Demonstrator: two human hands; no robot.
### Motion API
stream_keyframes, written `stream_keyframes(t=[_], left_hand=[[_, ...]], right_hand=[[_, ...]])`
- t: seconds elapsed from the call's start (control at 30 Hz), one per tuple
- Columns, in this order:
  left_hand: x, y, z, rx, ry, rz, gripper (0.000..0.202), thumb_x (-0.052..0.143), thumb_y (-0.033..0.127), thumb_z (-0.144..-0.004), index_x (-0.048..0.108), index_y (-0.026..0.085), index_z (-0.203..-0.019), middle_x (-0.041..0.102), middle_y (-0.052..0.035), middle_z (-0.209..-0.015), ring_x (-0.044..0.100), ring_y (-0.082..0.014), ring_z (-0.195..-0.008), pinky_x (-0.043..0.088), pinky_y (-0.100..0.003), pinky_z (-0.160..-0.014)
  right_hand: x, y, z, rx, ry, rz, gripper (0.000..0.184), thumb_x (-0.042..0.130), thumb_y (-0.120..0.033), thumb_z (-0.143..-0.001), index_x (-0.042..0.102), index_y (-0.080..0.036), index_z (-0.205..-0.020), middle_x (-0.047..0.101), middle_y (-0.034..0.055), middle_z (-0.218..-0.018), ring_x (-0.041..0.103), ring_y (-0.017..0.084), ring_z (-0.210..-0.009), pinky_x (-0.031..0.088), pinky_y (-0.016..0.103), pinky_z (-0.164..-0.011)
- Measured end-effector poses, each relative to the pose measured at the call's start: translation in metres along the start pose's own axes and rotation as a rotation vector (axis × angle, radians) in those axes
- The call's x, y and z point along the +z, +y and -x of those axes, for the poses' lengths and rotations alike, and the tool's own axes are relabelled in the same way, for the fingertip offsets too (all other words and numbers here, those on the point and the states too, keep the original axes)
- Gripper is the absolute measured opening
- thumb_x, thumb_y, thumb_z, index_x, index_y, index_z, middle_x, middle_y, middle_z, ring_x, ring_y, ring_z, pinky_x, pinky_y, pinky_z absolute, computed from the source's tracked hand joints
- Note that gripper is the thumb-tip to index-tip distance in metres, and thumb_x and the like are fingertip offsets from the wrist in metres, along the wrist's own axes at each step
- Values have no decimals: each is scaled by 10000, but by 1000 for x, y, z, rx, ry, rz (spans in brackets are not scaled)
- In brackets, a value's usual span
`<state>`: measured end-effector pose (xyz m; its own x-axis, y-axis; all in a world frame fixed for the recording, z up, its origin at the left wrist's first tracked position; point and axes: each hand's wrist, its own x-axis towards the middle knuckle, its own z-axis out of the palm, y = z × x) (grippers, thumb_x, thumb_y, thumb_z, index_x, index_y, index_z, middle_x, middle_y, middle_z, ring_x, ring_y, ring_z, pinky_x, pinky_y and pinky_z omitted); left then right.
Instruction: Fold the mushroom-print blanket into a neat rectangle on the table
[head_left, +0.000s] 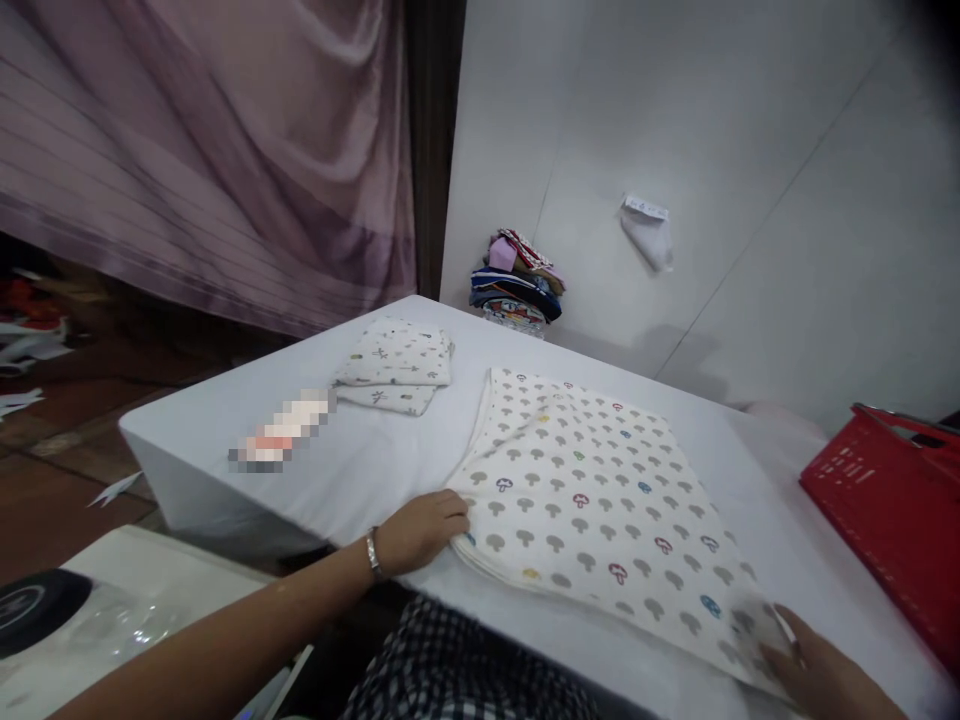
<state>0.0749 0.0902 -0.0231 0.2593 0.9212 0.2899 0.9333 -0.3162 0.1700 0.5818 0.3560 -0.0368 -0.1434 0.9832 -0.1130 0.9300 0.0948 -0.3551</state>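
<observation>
A white cloth printed with mushrooms (592,500), mostly grey with a few coloured ones, lies folded in layers on the white-covered table (330,495). My left hand (421,530) is closed on its near left corner, with the fingers curled over the edge and the thumb hidden. At the near right corner my right hand (821,665) grips the cloth between thumb and fingers; that hand and corner are slightly blurred. A shallow crease runs across the cloth's far left part. Beyond my left hand lies a smaller folded white cloth (397,365) with a sparse print.
A red plastic basket (885,520) stands on the right. Folded clothes (517,285) are stacked at the table's far edge by the wall. A pixelated patch (285,430) covers something on the left. A pale surface (180,570) with clear plastic is at lower left.
</observation>
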Motion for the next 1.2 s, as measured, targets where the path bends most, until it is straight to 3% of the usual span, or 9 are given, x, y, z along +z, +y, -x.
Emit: stream_keyframes(t=[0.07, 0.13, 0.2, 0.33, 0.43, 0.53, 0.67, 0.87, 1.2], left_hand=[[1, 4, 2, -19, 17, 33, 212, 409, 85, -826, 582, 186, -898, 600, -53, -931, 524, -176, -895, 448, -307, -811], [2, 8, 4, -40, 47, 69, 258, 433, 57, -767, 577, 191, -934, 592, -60, -944, 519, -184, -912, 449, -326, -822], [4, 10, 7, -67, 85, 103, 317, 442, 53, -733, 568, 201, -983, 589, -65, -964, 517, -192, -929, 450, -346, -833], [9, 12, 11, -125, 158, 168, 353, 432, 61, -733, 551, 208, -1031, 603, -65, -946, 528, -191, -904, 458, -366, -832], [12, 13, 13, -154, 193, 204, 352, 417, 61, -741, 548, 219, -1027, 611, -60, -920, 538, -186, -892, 448, -390, -871], [14, 13, 12, -173, 194, 241, 337, 408, 47, -731, 554, 224, -978, 609, -48, -871, 543, -179, -870, 445, -385, -878], [17, 12, 12, -192, 205, 280, 342, 404, 26, -694, 554, 221, -931, 595, -41, -833, 544, -175, -845, 450, -376, -871], [22, 12, 12, -210, 237, 327, 349, 423, 19, -661, 540, 227, -916, 601, -40, -850, 542, -181, -860, 446, -371, -889], [22, 10, 12, -110, 257, 301, 264, 434, 37, -704, 522, 213, -880, 604, -42, -859, 532, -167, -846, 429, -356, -907]], right_hand=[[-4, -38, -7, -105, 19, -6, 457, 563, -612, -522, 609, -402, -926, 670, 65, -997, 589, 324, -1035, 468, 432, -901], [-3, -94, -11, -220, 21, -2, 467, 505, -614, -632, 621, -340, -991, 640, 56, -1115, 590, 304, -1032, 464, 425, -901], [4, -164, -11, -410, -96, -48, 408, 459, -562, -741, 641, -303, -998, 657, 42, -1086, 607, 267, -984, 487, 370, -843], [39, -311, -18, -699, -227, -207, 291, 442, -434, -818, 656, -236, -806, 693, 30, -889, 632, 201, -807, 486, 287, -746], [75, -399, -36, -666, -325, -229, 249, 428, -322, -844, 631, -187, -798, 690, 34, -829, 627, 150, -704, 474, 229, -647], [107, -456, -58, -590, -356, -79, 240, 420, -280, -862, 630, -163, -864, 687, 37, -768, 615, 120, -653, 443, 195, -605], [131, -491, -81, -553, -349, 66, 239, 514, -280, -805, 635, -112, -686, 628, 73, -557, 611, 167, -624, 437, 233, -620], [141, -499, -93, -521, -352, 126, 141, 586, -169, -687, 628, -88, -580, 637, 123, -560, 616, 206, -660, 439, 246, -617], [149, -514, -86, -493, -418, -4, 267, 508, -230, -804, 637, -94, -614, 627, 81, -511, 554, 133, -440, 433, 210, -496]])
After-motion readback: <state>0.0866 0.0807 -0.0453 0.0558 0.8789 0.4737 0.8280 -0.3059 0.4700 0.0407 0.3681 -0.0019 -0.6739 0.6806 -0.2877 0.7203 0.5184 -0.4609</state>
